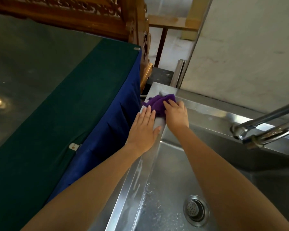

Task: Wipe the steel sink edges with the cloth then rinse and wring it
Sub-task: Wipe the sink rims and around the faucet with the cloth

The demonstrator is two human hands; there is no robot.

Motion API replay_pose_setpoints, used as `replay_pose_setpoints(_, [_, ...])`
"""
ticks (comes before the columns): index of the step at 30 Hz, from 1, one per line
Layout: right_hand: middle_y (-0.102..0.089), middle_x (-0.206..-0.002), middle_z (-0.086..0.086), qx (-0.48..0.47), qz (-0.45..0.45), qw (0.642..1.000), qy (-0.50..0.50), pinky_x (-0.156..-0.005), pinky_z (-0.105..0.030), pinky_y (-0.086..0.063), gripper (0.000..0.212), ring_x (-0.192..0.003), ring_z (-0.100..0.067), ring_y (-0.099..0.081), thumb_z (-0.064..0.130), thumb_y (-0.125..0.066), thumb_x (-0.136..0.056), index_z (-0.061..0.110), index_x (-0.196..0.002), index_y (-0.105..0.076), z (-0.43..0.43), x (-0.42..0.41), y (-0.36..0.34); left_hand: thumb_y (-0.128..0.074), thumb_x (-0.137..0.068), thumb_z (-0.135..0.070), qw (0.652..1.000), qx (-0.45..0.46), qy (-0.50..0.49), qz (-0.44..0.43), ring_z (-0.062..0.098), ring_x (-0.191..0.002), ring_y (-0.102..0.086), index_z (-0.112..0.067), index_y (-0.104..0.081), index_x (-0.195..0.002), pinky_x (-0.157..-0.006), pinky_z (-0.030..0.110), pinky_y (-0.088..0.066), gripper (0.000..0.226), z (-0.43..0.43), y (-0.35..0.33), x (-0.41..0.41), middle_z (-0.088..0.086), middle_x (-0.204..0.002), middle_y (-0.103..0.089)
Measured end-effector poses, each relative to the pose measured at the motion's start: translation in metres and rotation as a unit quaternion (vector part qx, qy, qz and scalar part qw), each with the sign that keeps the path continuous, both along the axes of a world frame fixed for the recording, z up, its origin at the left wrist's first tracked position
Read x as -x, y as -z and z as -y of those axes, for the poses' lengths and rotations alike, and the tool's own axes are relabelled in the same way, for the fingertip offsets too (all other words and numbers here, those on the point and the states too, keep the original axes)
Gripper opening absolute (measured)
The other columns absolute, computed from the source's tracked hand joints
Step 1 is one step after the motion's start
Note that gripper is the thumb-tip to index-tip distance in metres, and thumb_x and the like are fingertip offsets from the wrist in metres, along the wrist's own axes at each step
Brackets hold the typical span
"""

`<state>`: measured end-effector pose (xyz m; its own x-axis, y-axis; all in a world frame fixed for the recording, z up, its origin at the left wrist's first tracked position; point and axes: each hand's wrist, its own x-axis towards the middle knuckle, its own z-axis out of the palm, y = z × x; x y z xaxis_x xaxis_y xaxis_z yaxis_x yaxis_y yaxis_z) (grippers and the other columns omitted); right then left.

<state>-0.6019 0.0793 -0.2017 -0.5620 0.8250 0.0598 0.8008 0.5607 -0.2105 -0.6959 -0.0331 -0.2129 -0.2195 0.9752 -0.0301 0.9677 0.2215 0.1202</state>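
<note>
A purple cloth (158,104) lies bunched on the far left corner of the steel sink's rim (135,179). My right hand (175,114) presses flat on the cloth's right side, fingers pointing toward the corner. My left hand (143,130) rests flat on the left rim just behind the cloth, its fingertips touching the cloth's near edge. The basin is wet, with a round drain strainer (195,210) at the bottom.
A chrome faucet (264,129) reaches in from the right over the back rim. A table with a green top and blue skirt (97,114) stands tight against the sink's left side. A pale wall panel (240,55) rises behind the sink.
</note>
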Motion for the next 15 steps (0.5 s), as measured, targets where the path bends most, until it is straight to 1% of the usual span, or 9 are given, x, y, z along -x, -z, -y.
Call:
replay_pose_setpoints(2, [-0.052, -0.136, -0.008, -0.002, -0.051, 0.998, 0.033, -0.098, -0.038, -0.038, 0.039, -0.114, -0.031, -0.043, 0.013, -0.041, -0.096, 0.014, -0.135, -0.046, 0.003, -0.01, 0.002, -0.012, -0.098, -0.049, 1.0, -0.004, -0.004, -0.009, 0.021, -0.147, 0.008, -0.011, 0.002, -0.148, -0.12, 0.036, 0.004, 0.065, -0.002, 0.003, -0.001, 0.01, -0.159, 0.002])
replay_pose_setpoints(4, [-0.054, -0.135, -0.012, -0.019, -0.101, 0.991, 0.087, -0.096, -0.039, -0.039, 0.038, -0.111, -0.034, -0.046, 0.011, -0.042, -0.095, 0.011, -0.133, -0.05, 0.004, -0.024, 0.007, -0.01, -0.097, -0.049, 1.0, -0.007, -0.002, -0.004, 0.019, -0.146, 0.009, -0.011, 0.005, -0.148, -0.119, 0.035, 0.006, 0.066, 0.0, 0.002, -0.001, 0.01, -0.159, 0.004])
replay_pose_setpoints(6, [-0.057, -0.13, -0.018, -0.049, -0.138, 0.977, 0.155, -0.089, -0.043, -0.043, 0.036, -0.104, -0.04, -0.051, 0.009, -0.046, -0.092, 0.007, -0.127, -0.056, 0.0, -0.042, 0.011, -0.01, -0.097, -0.05, 1.0, -0.007, 0.0, 0.001, 0.02, -0.146, 0.009, -0.01, 0.006, -0.147, -0.119, 0.034, 0.007, 0.067, 0.001, 0.0, -0.002, 0.01, -0.159, 0.005])
replay_pose_setpoints(8, [-0.059, -0.125, -0.024, -0.085, -0.155, 0.957, 0.228, -0.082, -0.047, -0.046, 0.035, -0.1, -0.045, -0.054, 0.007, -0.05, -0.088, 0.003, -0.121, -0.059, -0.008, -0.06, 0.01, -0.009, -0.096, -0.052, 1.0, -0.007, -0.009, 0.002, 0.02, -0.146, 0.011, -0.009, 0.008, -0.147, -0.119, 0.035, 0.006, 0.069, 0.001, 0.0, -0.002, 0.011, -0.159, 0.007])
replay_pose_setpoints(9, [-0.056, -0.128, -0.025, -0.086, -0.151, 0.949, 0.263, -0.084, -0.049, -0.046, 0.036, -0.103, -0.046, -0.052, 0.008, -0.05, -0.089, 0.003, -0.123, -0.057, -0.012, -0.07, 0.01, -0.007, -0.095, -0.053, 1.0, -0.008, -0.015, 0.001, 0.021, -0.146, 0.012, -0.009, 0.009, -0.146, -0.119, 0.036, 0.006, 0.07, 0.001, 0.0, -0.002, 0.011, -0.158, 0.009])
replay_pose_setpoints(10, [-0.049, -0.136, -0.025, -0.058, -0.137, 0.943, 0.296, -0.092, -0.053, -0.043, 0.039, -0.112, -0.047, -0.047, 0.011, -0.047, -0.091, 0.004, -0.13, -0.051, -0.015, -0.077, 0.011, -0.006, -0.094, -0.054, 1.0, -0.007, -0.021, 0.0, 0.021, -0.146, 0.012, -0.008, 0.011, -0.145, -0.12, 0.036, 0.005, 0.071, 0.001, 0.001, -0.002, 0.012, -0.158, 0.009])
replay_pose_setpoints(12, [-0.025, -0.151, -0.024, 0.036, -0.093, 0.932, 0.347, -0.109, -0.053, -0.025, 0.048, -0.133, -0.045, -0.027, 0.019, -0.037, -0.098, 0.009, -0.144, -0.029, -0.018, -0.084, 0.018, -0.006, -0.093, -0.055, 1.0, -0.005, -0.024, 0.003, 0.022, -0.146, 0.011, -0.009, 0.013, -0.143, -0.12, 0.037, 0.003, 0.071, 0.001, 0.002, -0.002, 0.013, -0.158, 0.009])
replay_pose_setpoints(13, [-0.016, -0.154, -0.024, 0.06, -0.087, 0.928, 0.356, -0.113, -0.051, -0.019, 0.05, -0.138, -0.043, -0.02, 0.021, -0.033, -0.099, 0.01, -0.147, -0.021, -0.016, -0.083, 0.022, -0.007, -0.093, -0.055, 1.0, -0.005, -0.024, 0.003, 0.022, -0.146, 0.01, -0.008, 0.013, -0.143, -0.12, 0.037, 0.003, 0.072, 0.001, 0.002, -0.002, 0.013, -0.158, 0.008])
replay_pose_setpoints(15, [-0.011, -0.155, -0.026, 0.066, -0.097, 0.927, 0.356, -0.115, -0.049, -0.014, 0.053, -0.14, -0.042, -0.015, 0.022, -0.031, -0.1, 0.009, -0.148, -0.015, -0.011, -0.076, 0.028, -0.008, -0.093, -0.056, 1.0, -0.008, -0.024, -0.001, 0.022, -0.146, 0.009, -0.007, 0.009, -0.145, -0.12, 0.037, 0.003, 0.073, 0.001, 0.002, -0.002, 0.013, -0.158, 0.006])
